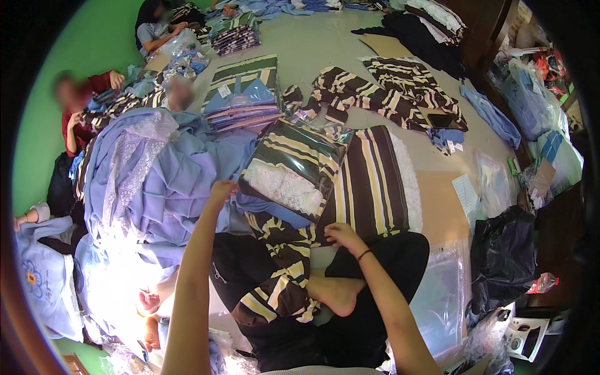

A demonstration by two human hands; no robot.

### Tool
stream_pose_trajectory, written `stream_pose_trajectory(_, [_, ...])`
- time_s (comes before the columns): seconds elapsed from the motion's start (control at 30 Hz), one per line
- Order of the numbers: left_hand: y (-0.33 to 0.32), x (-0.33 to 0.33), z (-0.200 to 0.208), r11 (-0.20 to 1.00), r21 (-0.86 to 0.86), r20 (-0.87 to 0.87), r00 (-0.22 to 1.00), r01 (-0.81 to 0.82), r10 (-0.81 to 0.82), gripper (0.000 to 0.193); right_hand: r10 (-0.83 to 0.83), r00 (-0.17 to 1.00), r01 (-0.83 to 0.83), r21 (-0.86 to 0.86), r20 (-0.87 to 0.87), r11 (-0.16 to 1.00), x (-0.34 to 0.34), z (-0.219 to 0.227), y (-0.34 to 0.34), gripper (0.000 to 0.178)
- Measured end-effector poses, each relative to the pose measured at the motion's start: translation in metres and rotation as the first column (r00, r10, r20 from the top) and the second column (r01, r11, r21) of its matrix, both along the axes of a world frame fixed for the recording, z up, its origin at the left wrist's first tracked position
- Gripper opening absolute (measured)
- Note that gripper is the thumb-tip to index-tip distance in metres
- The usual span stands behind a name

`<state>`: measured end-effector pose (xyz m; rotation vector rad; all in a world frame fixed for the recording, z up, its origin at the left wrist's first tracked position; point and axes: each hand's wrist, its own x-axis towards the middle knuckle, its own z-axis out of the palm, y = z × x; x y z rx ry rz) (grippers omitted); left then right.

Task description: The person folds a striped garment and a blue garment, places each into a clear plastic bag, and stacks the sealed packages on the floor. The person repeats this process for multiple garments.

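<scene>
A folded garment in clear plastic (290, 165), striped dark brown, yellow and white with a white lace panel, lies in front of me. My left hand (224, 189) is at its left edge, fingers closed on the wrapping. Just off the pack's near right corner, my right hand (342, 237) has loosely bent fingers with nothing visible in them. Beneath that hand lies a folded striped cloth (372, 181) with a white lace border. A loose striped cloth (284, 262) trails from under the pack across my lap.
A heap of blue cloth with lace (162, 169) rises at my left. Beyond the pack is a stack of packed garments (244, 94); striped clothes (387, 94) spread farther right. Clear plastic bags (437, 300) and a black bag (503, 256) lie at right. Two people (81, 103) sit far left.
</scene>
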<state>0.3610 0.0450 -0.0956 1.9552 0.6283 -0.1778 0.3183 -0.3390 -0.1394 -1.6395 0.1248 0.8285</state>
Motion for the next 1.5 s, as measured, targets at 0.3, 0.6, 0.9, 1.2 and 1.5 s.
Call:
stream_pose_trajectory(0.3, [-0.007,-0.008,0.0,0.969,-0.231,0.02,0.996,-0.084,0.091,0.019,-0.102,0.994,0.103,0.039,-0.036,0.994,-0.005,-0.007,0.052,0.017])
stream_pose_trajectory(0.6, [-0.031,0.011,0.122,0.761,-0.647,0.072,0.991,-0.037,0.109,0.011,-0.296,0.945,0.183,0.525,0.14,0.831,0.065,0.156,-0.004,0.009])
stream_pose_trajectory(0.9, [-0.072,-0.038,0.306,0.549,-0.727,0.538,0.839,0.411,0.084,0.015,-0.387,0.879,-0.103,0.903,0.279,0.417,0.037,0.332,-0.067,0.014])
stream_pose_trajectory(1.2, [-0.095,0.001,0.249,0.604,-0.795,0.238,0.946,0.059,0.221,0.008,-0.449,0.89,0.201,0.814,0.081,0.544,0.086,0.288,-0.069,0.013])
stream_pose_trajectory(1.5, [-0.103,-0.002,0.223,0.811,-0.501,0.565,0.824,0.3,0.044,0.019,-0.537,0.789,0.148,0.757,0.297,0.636,0.097,0.258,-0.087,0.01])
